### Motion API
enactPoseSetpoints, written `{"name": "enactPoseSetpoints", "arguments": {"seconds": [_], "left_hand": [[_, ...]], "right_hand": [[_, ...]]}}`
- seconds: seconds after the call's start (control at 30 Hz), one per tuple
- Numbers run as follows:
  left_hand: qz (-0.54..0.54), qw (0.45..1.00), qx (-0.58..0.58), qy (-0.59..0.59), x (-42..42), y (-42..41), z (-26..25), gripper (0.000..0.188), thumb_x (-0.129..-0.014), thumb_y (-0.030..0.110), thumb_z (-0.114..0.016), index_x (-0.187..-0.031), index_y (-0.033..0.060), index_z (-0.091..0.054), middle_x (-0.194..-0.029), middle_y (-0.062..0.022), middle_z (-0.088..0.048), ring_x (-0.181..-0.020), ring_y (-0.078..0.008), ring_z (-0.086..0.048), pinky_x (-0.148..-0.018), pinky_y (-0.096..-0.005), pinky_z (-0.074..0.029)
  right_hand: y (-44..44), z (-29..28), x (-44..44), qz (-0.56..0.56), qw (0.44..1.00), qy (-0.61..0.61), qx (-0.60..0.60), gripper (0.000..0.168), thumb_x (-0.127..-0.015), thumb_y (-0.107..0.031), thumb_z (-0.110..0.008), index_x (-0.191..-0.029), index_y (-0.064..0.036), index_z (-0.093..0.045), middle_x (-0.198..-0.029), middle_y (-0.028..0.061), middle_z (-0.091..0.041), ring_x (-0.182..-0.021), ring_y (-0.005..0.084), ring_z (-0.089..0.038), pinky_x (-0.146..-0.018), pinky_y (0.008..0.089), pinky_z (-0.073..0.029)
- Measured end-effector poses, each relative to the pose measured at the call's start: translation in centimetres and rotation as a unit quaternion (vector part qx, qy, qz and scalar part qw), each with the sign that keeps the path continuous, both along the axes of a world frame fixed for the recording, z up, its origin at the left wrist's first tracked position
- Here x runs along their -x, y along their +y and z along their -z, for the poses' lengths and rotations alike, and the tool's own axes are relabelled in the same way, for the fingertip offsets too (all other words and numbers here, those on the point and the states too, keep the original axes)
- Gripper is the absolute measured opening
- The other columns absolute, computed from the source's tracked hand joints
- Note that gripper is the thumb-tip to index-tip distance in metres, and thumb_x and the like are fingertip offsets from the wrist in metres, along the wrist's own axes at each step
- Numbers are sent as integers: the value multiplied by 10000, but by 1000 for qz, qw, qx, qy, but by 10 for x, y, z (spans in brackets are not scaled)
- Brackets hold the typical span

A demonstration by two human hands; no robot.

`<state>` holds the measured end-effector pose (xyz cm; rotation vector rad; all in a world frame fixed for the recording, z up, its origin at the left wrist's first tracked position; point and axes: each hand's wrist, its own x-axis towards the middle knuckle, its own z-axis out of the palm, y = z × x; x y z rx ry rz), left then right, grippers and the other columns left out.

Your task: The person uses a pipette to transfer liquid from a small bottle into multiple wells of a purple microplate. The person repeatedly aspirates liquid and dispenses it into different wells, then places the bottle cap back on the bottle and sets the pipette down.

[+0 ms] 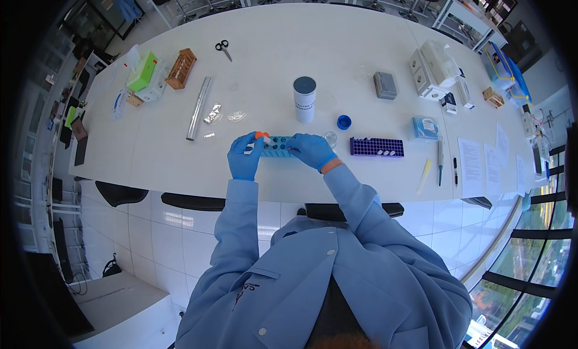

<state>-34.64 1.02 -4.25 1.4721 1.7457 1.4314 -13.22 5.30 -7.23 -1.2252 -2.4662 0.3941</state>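
Observation:
My gloved left hand (244, 158) grips a centrifuge tube (269, 141) with an orange cap; it tilts over a light-blue tube rack (276, 152). A second orange shape shows beside the cap, too small to tell apart. Over the rack's right end is my gloved right hand (312, 149), fingertips drawn together; whether anything small is pinched there cannot be seen. Just right of that hand lies a small clear round dish (331, 138). A blue screw cap (344, 122) rests beyond it. Behind the rack stands a white cylindrical container (305, 100) with a dark top, bearing writing.
To the right are a purple rack (376, 147) with several small tubes, a grey tip box (385, 85), a blue-lidded box (425, 128), a pipette (440, 161) and paper sheets (470, 166). Leftward lie a foil roll (198, 108), scissors (224, 49) and a wooden rack (181, 69).

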Motion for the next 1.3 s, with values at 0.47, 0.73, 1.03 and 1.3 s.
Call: {"name": "enactPoseSetpoints", "arguments": {"seconds": [0.47, 0.73, 1.03, 1.3], "left_hand": [[-52, 997, -9, -56, 30, -3, 9, 219, -838, 157, -747, -1020, 36, -730, -940, -61, -710, -818, -117, -662, -671, -254, -556], [-34, 991, 82, 100, 26, -1, 34, 237, -837, 239, -732, -1014, 81, -734, -977, -63, -697, -915, -177, -664, -715, -306, -538], [-39, 992, 88, 85, 21, -4, 48, 348, -834, 247, -729, -1146, 101, -678, -1086, -67, -680, -968, -192, -648, -768, -339, -525], [-20, 994, 94, 54, 20, -14, 59, 385, -833, 218, -733, -1184, 84, -650, -1135, -74, -669, -1022, -200, -638, -790, -357, -524]], "right_hand": [[5, 9, -3, 9, 998, 34, 48, 205, -908, -314, -593, -989, -150, -686, -941, 88, -675, -830, 300, -661, -748, 416, -523], [1, -1, -2, 11, 998, 40, 53, 160, -900, -272, -607, -968, -175, -715, -1005, 25, -664, -866, 266, -650, -761, 379, -525], [-1, -62, 0, 51, 991, 119, 27, 140, -869, -259, -645, -929, -158, -720, -873, 45, -702, -771, 270, -672, -709, 386, -538], [7, -74, 18, 37, 974, 224, -4, 128, -873, -246, -656, -941, -154, -715, -871, 41, -712, -745, 258, -674, -672, 366, -536]]}}
